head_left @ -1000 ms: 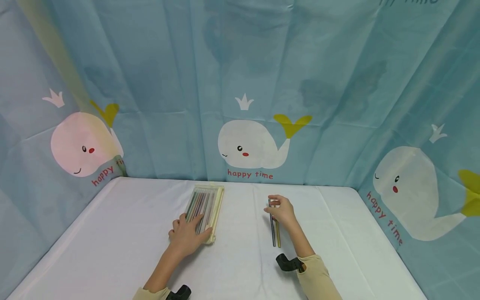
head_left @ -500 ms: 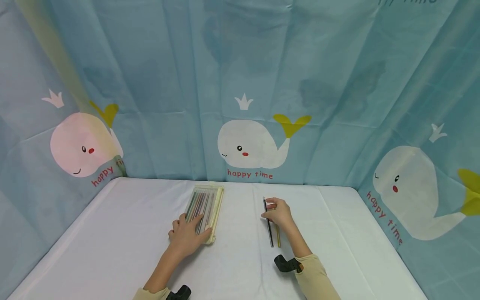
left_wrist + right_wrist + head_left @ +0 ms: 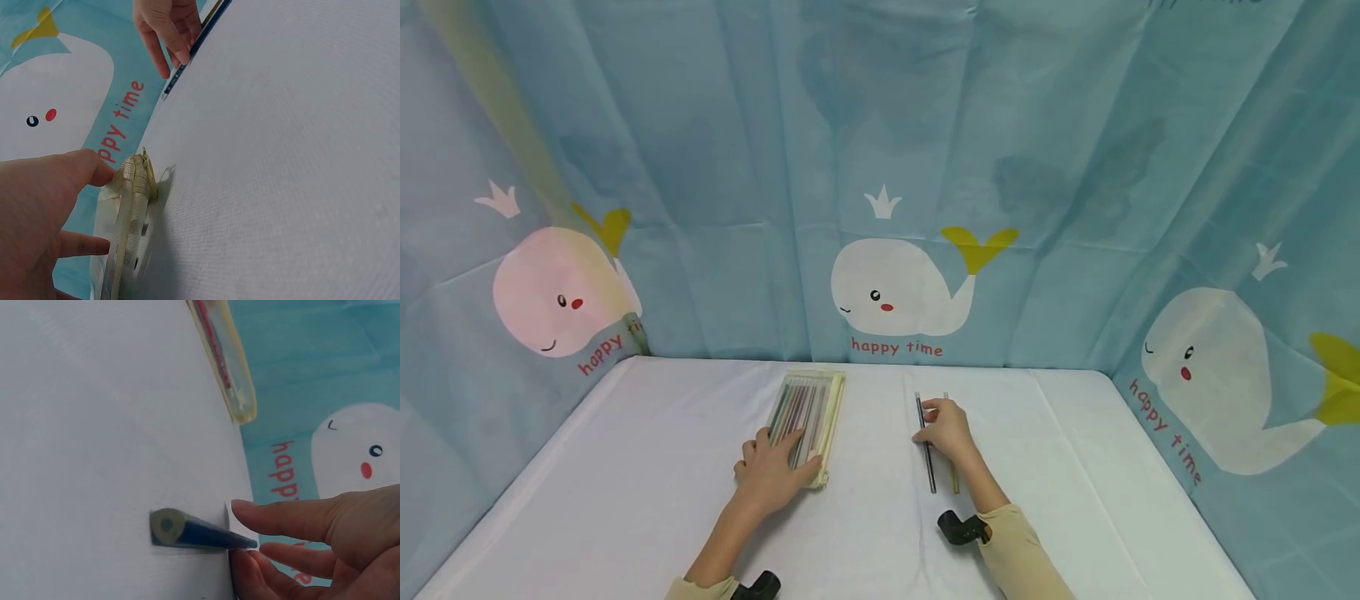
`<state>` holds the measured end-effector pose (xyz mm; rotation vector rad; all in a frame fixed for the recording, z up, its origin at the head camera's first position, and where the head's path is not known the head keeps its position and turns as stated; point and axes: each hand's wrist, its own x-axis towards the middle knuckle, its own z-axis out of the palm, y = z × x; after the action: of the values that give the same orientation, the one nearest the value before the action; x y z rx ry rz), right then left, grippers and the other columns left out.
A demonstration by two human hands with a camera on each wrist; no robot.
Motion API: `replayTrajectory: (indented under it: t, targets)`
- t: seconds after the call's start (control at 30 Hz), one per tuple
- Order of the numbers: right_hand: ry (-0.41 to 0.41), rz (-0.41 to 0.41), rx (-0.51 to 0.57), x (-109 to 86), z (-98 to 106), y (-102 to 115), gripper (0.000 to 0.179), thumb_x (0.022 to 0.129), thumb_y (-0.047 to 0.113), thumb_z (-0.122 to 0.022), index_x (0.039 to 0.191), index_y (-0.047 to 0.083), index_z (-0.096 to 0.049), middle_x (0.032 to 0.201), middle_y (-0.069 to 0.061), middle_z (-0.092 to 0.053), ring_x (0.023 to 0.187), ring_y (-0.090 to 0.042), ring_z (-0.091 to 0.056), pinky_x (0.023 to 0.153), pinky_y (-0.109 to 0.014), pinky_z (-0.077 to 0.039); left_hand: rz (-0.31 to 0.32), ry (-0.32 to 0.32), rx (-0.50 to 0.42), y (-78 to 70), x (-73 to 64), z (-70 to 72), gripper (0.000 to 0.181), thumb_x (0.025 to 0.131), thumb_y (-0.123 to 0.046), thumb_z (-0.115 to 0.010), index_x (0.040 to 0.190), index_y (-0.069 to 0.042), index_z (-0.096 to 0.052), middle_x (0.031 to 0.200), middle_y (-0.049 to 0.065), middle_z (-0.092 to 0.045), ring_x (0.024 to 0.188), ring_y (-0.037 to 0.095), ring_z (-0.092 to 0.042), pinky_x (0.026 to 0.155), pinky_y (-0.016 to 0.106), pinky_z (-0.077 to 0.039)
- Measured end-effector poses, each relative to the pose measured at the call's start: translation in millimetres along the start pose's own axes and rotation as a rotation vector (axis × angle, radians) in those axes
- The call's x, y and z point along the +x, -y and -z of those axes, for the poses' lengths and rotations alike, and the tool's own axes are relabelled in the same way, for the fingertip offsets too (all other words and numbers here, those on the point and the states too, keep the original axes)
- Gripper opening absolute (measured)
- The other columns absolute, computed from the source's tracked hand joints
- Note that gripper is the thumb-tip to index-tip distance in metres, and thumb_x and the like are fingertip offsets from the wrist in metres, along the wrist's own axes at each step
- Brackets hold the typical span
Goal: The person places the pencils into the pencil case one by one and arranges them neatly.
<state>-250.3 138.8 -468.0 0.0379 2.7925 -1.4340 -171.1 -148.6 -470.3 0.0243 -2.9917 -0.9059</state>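
Observation:
A clear case with a pale yellow zip edge (image 3: 831, 417) lies on the left of the white cloth, and several coloured pencils (image 3: 801, 408) show through it. My left hand (image 3: 770, 471) rests on its near end with fingers spread. To the right, a dark blue coloured pencil (image 3: 929, 467) lies lengthwise on the cloth. My right hand (image 3: 949, 429) has thumb and fingers on either side of it, pinching it around its far half. The pencil's blunt end (image 3: 167, 526) faces the right wrist camera. Just right of it is a gold-coloured pencil (image 3: 956, 479), partly hidden under the right hand.
A white cloth (image 3: 1052, 500) covers the table. Blue curtains with printed whales (image 3: 902, 287) stand right behind its far edge and along both sides. A black wrist camera mount (image 3: 962, 527) sits on the right wrist, close over the cloth.
My right hand has shifted left with the dark blue pencil, so the gap to the gold-coloured pencil has widened. The left hand and the case have stayed in place.

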Motion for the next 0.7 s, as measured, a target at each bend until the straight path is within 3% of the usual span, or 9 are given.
replayTrajectory:
  t: [0.27, 0.7]
  targets:
    - [0.023, 0.003, -0.056, 3.8, -1.8, 0.3, 0.055, 0.075, -0.009, -0.087, 0.127, -0.011, -0.068, 0.088, -0.009, -0.061, 0.076, -0.019, -0.055, 0.064, -0.029, -0.049, -0.004, -0.019, -0.003, 1.7, 1.4, -3.0, 0.072, 0.097, -0.051, -0.064, 0.149, -0.002, -0.057, 0.151, 0.047, -0.029, 0.133, 0.066, -0.031, 0.093, 0.077, -0.032]
    - [0.07, -0.082, 0.056, 8.2, 3.0, -0.5, 0.045, 0.08, -0.013, -0.079, 0.124, -0.009, -0.072, 0.089, -0.01, -0.065, 0.068, -0.015, -0.058, 0.06, -0.025, -0.054, 0.014, -0.004, 0.004, 0.5, 1.8, -2.7, 0.072, 0.097, -0.051, -0.064, 0.151, -0.004, -0.057, 0.153, 0.046, -0.029, 0.134, 0.065, -0.03, 0.094, 0.076, -0.032]
